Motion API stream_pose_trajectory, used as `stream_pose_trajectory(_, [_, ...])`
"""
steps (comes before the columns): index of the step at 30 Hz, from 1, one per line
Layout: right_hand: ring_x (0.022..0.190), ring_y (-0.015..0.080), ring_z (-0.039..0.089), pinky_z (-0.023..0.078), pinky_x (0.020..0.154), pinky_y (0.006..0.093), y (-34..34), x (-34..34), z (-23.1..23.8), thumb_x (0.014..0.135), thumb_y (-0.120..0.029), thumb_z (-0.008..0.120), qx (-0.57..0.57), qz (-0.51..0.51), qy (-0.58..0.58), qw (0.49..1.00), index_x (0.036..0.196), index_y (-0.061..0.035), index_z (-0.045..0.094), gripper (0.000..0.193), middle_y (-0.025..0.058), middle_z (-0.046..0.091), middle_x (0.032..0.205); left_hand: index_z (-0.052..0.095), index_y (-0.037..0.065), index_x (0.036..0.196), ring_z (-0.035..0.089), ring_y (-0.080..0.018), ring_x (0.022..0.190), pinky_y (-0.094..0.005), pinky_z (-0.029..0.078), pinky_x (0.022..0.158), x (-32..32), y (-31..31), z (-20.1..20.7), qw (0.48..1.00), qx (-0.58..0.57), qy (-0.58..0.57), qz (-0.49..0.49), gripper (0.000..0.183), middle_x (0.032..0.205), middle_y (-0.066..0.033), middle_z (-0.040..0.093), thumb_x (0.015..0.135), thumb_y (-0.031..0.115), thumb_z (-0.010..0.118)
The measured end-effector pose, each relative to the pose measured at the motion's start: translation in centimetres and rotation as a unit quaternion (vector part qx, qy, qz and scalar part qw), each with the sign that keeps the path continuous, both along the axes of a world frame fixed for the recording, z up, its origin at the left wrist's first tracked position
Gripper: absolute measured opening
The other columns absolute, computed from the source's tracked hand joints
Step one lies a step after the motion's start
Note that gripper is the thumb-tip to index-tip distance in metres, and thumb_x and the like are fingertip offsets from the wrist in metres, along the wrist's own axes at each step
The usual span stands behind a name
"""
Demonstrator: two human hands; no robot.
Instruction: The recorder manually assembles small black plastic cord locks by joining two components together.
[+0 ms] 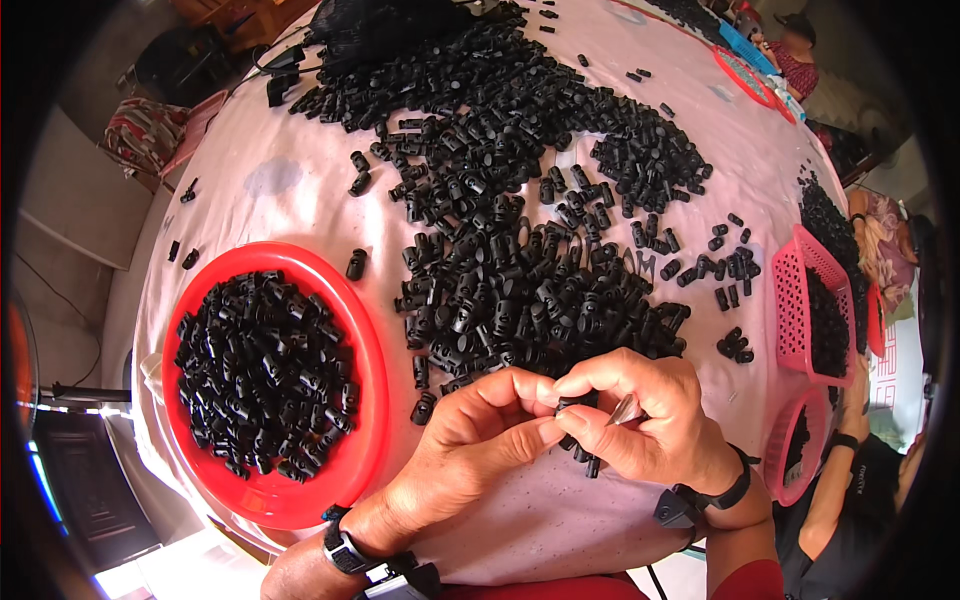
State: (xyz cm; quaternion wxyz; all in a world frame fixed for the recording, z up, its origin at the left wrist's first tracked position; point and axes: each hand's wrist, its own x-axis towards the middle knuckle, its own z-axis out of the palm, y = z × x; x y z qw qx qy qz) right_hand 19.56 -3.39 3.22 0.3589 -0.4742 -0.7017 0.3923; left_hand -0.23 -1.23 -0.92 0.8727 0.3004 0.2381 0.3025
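Note:
Both my hands meet above the near edge of a pile of black plastic cord locks (530, 290). My left hand (485, 430) pinches a small black cord lock (578, 400) between thumb and fingertips. From the other side, my right hand (650, 415) grips the same piece, and its thumb and fingers partly hide it. A small shiny metal piece (625, 408) pokes out between my right thumb and fingers; its kind is unclear. Just below the hands, a few loose cord locks (590, 462) lie on the pale pink cloth (540, 515).
A red plastic basin (375, 400) full of cord locks stands at the left. Pink baskets (795, 300) with black pieces line the right edge. A heap of smaller black parts (650, 155) lies farther back. Other people (795, 60) sit around the table, one person's forearm (835, 475) at the right.

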Motion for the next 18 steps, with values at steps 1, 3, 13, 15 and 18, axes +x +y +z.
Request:
stream_pose_trajectory(1, [0.075, 0.0095, 0.069, 0.055, 0.063, 0.0231, 0.0, 0.0, -0.1, 0.086, -0.006, 0.071, -0.004, 0.004, 0.004, 1.0, 0.106, 0.0005, 0.061, 0.023, 0.0065, 0.07, 0.086, 0.058, 0.005, 0.12, 0.054, -0.0056, 0.09, -0.0204, 0.044, 0.08, -0.2, 0.1, -0.2, 1.0, 0.0, 0.0, 0.001, 0.024, 0.102, 0.0018, 0.061, 0.096, 0.01, 0.062])
stream_pose_trajectory(3, [0.075, 0.0097, 0.069, 0.055, 0.063, 0.0236, -0.1, 0.2, 0.0, 0.087, -0.004, 0.069, -0.007, 0.009, 0.007, 1.0, 0.106, 0.0007, 0.061, 0.022, 0.0057, 0.069, 0.084, 0.057, 0.005, 0.12, 0.056, -0.0063, 0.09, -0.0211, 0.045, 0.081, -0.7, 0.3, -0.5, 1.0, -0.006, -0.003, -0.03, 0.026, 0.1, 0.0012, 0.061, 0.097, 0.014, 0.061])
stream_pose_trajectory(13, [0.062, 0.002, 0.06, 0.047, 0.056, 0.0188, -0.4, -0.5, -1.2, 0.092, -0.004, 0.064, -0.105, -0.038, 0.155, 0.982, 0.101, 0.0002, 0.062, 0.01, 0.0024, 0.066, 0.073, 0.058, 0.006, 0.119, 0.059, -0.0094, 0.082, -0.024, 0.049, 0.076, -0.8, 0.6, 0.2, 0.993, -0.091, 0.001, -0.069, 0.025, 0.1, -0.0052, 0.064, 0.096, 0.016, 0.061])
stream_pose_trajectory(15, [0.062, 0.0016, 0.059, 0.046, 0.055, 0.0186, -0.4, -0.3, -1.4, 0.092, -0.005, 0.064, -0.098, -0.043, 0.125, 0.986, 0.101, -0.0003, 0.063, 0.011, 0.0017, 0.066, 0.07, 0.057, 0.006, 0.12, 0.056, -0.006, 0.082, -0.0216, 0.047, 0.077, -0.5, 0.5, 0.0, 0.995, -0.076, -0.014, -0.067, 0.024, 0.094, 0.0004, 0.061, 0.099, 0.018, 0.059])
stream_pose_trajectory(18, [0.059, 0.0006, 0.057, 0.044, 0.052, 0.0178, -0.5, -0.2, -1.2, 0.092, -0.006, 0.065, -0.112, -0.044, 0.126, 0.985, 0.103, -0.0012, 0.065, 0.012, 0.0004, 0.065, 0.068, 0.058, 0.006, 0.119, 0.056, -0.0058, 0.082, -0.0215, 0.047, 0.077, -0.5, 0.4, -0.3, 0.997, -0.062, -0.019, -0.051, 0.023, 0.093, 0.0014, 0.061, 0.099, 0.017, 0.058])
